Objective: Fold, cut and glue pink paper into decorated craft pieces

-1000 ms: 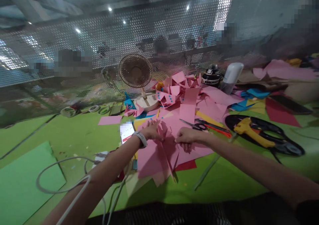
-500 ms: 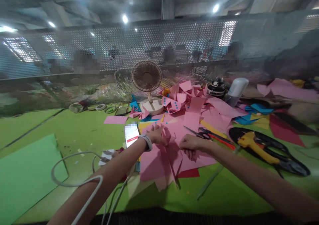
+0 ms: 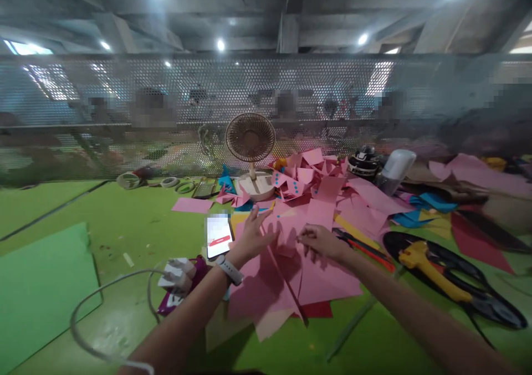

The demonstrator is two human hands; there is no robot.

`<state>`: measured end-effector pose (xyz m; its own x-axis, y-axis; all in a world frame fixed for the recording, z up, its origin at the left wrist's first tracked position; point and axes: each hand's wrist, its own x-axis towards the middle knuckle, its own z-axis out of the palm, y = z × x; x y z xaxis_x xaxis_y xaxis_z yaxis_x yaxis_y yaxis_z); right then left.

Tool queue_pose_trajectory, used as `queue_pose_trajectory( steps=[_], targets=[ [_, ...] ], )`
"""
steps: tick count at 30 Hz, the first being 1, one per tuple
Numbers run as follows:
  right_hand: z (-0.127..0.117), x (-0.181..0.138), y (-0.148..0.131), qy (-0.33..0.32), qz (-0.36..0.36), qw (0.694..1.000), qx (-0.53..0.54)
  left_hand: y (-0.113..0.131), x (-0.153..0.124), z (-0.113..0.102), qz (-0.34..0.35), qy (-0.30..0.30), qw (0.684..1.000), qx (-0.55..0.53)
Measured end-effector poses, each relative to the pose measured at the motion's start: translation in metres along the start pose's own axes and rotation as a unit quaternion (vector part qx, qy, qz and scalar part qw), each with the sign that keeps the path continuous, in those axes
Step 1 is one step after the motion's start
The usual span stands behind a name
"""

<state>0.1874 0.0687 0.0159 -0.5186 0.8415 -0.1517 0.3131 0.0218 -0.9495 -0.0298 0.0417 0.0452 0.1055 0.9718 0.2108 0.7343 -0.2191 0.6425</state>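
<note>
The left hand [image 3: 254, 235] and right hand [image 3: 321, 242] are over pink paper [image 3: 256, 289], a fan [image 3: 250, 137] standing beyond.

Room between phone [image 3: 218, 243], green sheet [image 3: 45, 294]; fan [image 3: 250, 137] blocks far middle.

Fan [image 3: 250, 137] behind papers [image 3: 257, 292], phone [image 3: 218, 245] L, tool [image 3: 441, 274] R, prob. ppl [image 3: 153, 108] behind mesh [image 3: 233, 90]

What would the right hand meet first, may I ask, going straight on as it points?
Probably the pink paper between the right hand and the left hand, though depth is unclear.
</note>
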Motion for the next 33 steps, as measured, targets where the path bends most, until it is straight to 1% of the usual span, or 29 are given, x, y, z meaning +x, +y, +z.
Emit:
queue_pose_trajectory(
  steps=[2, 4, 5, 7, 9, 12, 14, 16, 18, 20, 22, 23, 24, 25, 26, 27, 29, 31, 33],
  targets=[
    [0.002, 0.011, -0.002, 0.021, -0.018, 0.999, -0.024, -0.007, -0.003, 0.004, 0.029, 0.078, 0.996, -0.025],
    [0.007, 0.022, -0.003, 0.022, -0.037, 0.995, -0.085, -0.011, -0.005, 0.007, 0.047, 0.122, 0.991, -0.037],
    [0.01, 0.026, -0.002, 0.029, -0.061, 0.988, -0.138, -0.013, -0.005, 0.009, 0.054, 0.131, 0.989, -0.039],
    [0.018, 0.031, 0.001, 0.052, -0.117, 0.961, -0.244, -0.013, -0.007, 0.01, 0.065, 0.134, 0.988, -0.036],
    [0.025, 0.033, 0.004, 0.071, -0.15, 0.94, -0.298, -0.011, -0.009, 0.009, 0.074, 0.135, 0.988, -0.028],
    [0.026, 0.03, 0.006, 0.071, -0.155, 0.938, -0.303, -0.006, -0.014, 0.006, 0.078, 0.141, 0.987, -0.02],
    [0.019, 0.026, 0.004, 0.077, -0.161, 0.936, -0.303, -0.001, -0.016, 0.004, 0.072, 0.155, 0.985, -0.021],
    [0.006, 0.022, 0.0, 0.099, -0.171, 0.935, -0.295, 0.003, -0.017, 0.001, 0.067, 0.175, 0.982, -0.03],
    [-0.011, 0.02, -0.004, 0.144, -0.177, 0.934, -0.274, 0.007, -0.017, -0.003, 0.069, 0.197, 0.977, -0.038],
    [-0.025, 0.019, -0.007, 0.202, -0.166, 0.937, -0.232, 0.011, -0.017, -0.007, 0.082, 0.23, 0.969, -0.038],
    [-0.033, 0.018, -0.01, 0.262, -0.144, 0.94, -0.162, 0.014, -0.02, -0.01, 0.124, 0.256, 0.958, -0.038],
    [-0.033, 0.018, -0.011, 0.287, -0.134, 0.941, -0.116, 0.017, -0.023, -0.01, 0.157, 0.25, 0.954, -0.041],
    [-0.032, 0.017, -0.013, 0.307, -0.127, 0.941, -0.064, 0.019, -0.027, -0.01, 0.192, 0.225, 0.954, -0.045],
    [-0.029, 0.016, -0.015, 0.321, -0.124, 0.939, -0.014, 0.022, -0.031, -0.008, 0.221, 0.187, 0.956, -0.05],
    [-0.026, 0.015, -0.017, 0.326, -0.124, 0.937, 0.029, 0.026, -0.036, -0.006, 0.237, 0.134, 0.961, -0.052],
    [-0.021, 0.013, -0.02, 0.328, -0.125, 0.934, 0.064, 0.029, -0.04, -0.003, 0.229, 0.082, 0.969, -0.049],
    [-0.011, 0.009, -0.026, 0.324, -0.132, 0.931, 0.105, 0.035, -0.047, 0.005, 0.181, 0.017, 0.982, -0.051],
    [-0.003, 0.005, -0.031, 0.324, -0.137, 0.927, 0.128, 0.038, -0.049, 0.014, 0.128, -0.02, 0.989, -0.076],
    [0.005, 0.002, -0.033, 0.32, -0.14, 0.925, 0.146, 0.037, -0.046, 0.021, 0.051, -0.033, 0.986, -0.158]
  ],
)
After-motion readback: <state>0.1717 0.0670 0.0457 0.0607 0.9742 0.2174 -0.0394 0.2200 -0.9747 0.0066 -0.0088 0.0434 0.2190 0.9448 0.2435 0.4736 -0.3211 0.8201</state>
